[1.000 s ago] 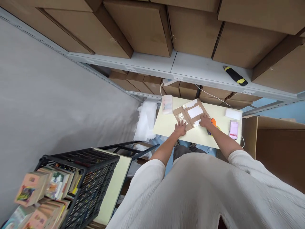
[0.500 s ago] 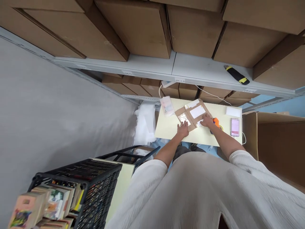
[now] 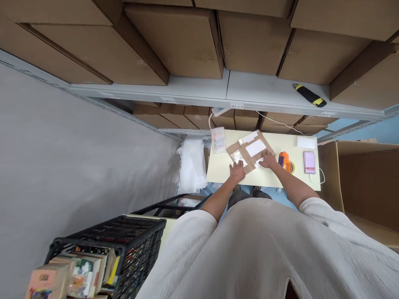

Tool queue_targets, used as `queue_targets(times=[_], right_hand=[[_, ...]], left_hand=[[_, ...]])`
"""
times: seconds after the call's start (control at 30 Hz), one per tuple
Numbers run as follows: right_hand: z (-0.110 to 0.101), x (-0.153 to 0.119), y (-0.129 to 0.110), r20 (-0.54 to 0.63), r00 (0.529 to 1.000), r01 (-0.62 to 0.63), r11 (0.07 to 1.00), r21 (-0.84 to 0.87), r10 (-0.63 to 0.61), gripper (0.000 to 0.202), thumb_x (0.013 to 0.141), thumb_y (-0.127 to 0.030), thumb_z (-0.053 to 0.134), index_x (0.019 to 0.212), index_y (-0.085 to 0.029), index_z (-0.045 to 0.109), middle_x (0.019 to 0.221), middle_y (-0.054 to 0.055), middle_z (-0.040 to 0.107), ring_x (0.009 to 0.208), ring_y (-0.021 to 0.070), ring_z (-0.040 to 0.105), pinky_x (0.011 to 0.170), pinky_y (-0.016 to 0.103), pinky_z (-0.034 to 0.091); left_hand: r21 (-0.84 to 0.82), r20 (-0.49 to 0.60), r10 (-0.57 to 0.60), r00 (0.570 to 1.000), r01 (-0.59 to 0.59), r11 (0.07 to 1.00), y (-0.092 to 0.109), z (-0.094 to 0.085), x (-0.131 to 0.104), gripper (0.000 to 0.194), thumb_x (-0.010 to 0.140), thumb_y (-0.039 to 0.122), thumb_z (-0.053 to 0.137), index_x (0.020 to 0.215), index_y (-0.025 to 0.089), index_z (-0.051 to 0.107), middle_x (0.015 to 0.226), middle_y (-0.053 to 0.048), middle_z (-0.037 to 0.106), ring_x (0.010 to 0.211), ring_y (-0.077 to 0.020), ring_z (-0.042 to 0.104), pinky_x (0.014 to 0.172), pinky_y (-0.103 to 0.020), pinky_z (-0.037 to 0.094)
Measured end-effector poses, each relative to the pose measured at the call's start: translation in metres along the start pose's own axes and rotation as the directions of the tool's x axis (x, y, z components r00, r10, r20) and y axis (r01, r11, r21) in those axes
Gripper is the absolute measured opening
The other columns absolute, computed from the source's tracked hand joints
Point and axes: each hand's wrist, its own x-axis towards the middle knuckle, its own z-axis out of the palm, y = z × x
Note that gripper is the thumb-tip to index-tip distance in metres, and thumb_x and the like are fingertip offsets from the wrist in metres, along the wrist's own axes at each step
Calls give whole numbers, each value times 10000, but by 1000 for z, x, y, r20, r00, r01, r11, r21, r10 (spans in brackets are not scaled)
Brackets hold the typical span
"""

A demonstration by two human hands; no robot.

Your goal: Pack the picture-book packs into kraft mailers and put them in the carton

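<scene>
A flattened piece of brown cardboard [image 3: 244, 150] with white labels lies at an angle on the pale table [image 3: 215, 170]. My left hand [image 3: 237, 170] rests on its near left part, fingers spread beside a shiny patterned patch. On the near right part lies my right hand [image 3: 267, 158], its fingers stretched over a small white label. Just right of that hand stands an orange tape dispenser [image 3: 284, 160] with a yellowish roll of tape [image 3: 292, 167] next to it. A pinkish-white packet [image 3: 218, 140] sits at the table's left end.
A phone [image 3: 309, 162] and a white slip [image 3: 306, 143] occupy the table's right end. Overhead, a shelf [image 3: 249, 89] carries cardboard boxes [image 3: 177, 41] and a black-yellow cutter [image 3: 310, 95]. A large open carton [image 3: 368, 182] stands right; a black crate [image 3: 140, 245] of books stands lower left.
The camera view has shifted slightly. My right forearm has moved off the tape dispenser, which now shows more fully. Both hands stay on the cardboard.
</scene>
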Motion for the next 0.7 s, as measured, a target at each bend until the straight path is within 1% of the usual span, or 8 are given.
queue_targets(times=[0.1, 0.17, 0.3, 0.4, 0.5, 0.6, 0.7], right_hand=[[6, -4, -6, 10, 1000, -27, 1000, 0, 27, 827, 999, -451, 672, 1716, -180, 361, 1845, 242, 213, 1666, 418, 320, 1304, 544, 352], [8, -6, -6, 15, 999, -44, 999, 2, 44, 861, 996, -456, 674, 1733, -180, 324, 1855, 245, 193, 1676, 418, 307, 1311, 548, 348], [11, -10, -4, 33, 998, -54, 999, -3, 54, 932, 1000, -480, 663, 1770, -176, 236, 1875, 240, 151, 1698, 415, 276, 1327, 556, 333], [13, -12, -1, 41, 997, -60, 998, -4, 60, 986, 998, -496, 659, 1790, -173, 168, 1887, 233, 115, 1714, 413, 242, 1345, 561, 304], [16, -13, 1, 41, 997, -72, 997, -3, 72, 1010, 994, -485, 648, 1798, -151, 136, 1892, 237, 90, 1724, 413, 213, 1358, 562, 280], [18, -15, 2, 46, 995, -86, 996, 7, 86, 1018, 986, -473, 646, 1799, -133, 136, 1891, 245, 90, 1726, 422, 202, 1359, 570, 276], [20, -16, 3, 36, 995, -91, 995, 29, 90, 1020, 972, -469, 658, 1797, -151, 149, 1883, 250, 128, 1711, 436, 238, 1349, 592, 285]], left_hand=[[6, 16, 33, 999, -33, 999, -7, 2, -7, 915, 968, 277, 588, 1806, 245, 220, 1900, -150, 211, 1733, -425, 236, 1375, -687, 222], [17, 24, 54, 998, -54, 998, -8, 2, -10, 916, 966, 293, 611, 1800, 247, 233, 1897, -152, 218, 1723, -431, 255, 1364, -662, 257], [28, 25, 54, 998, -55, 998, -3, 2, -14, 912, 951, 318, 643, 1783, 216, 283, 1884, -173, 251, 1700, -447, 293, 1356, -627, 277], [9, 20, 64, 998, -64, 998, 3, 7, -19, 899, 953, 328, 636, 1780, 218, 303, 1885, -166, 252, 1704, -441, 281, 1360, -620, 273], [-10, 25, 65, 998, -65, 998, 5, 15, -22, 909, 962, 353, 624, 1794, 218, 283, 1903, -153, 191, 1737, -442, 198, 1389, -629, 209], [-22, 39, 76, 996, -75, 997, 4, 21, -22, 933, 979, 371, 587, 1818, 219, 210, 1920, -140, 103, 1769, -423, 84, 1408, -656, 121], [-20, 51, 88, 995, -87, 996, -1, 20, -16, 932, 998, 377, 547, 1830, 217, 158, 1922, -131, 67, 1779, -391, 51, 1417, -652, 70]])
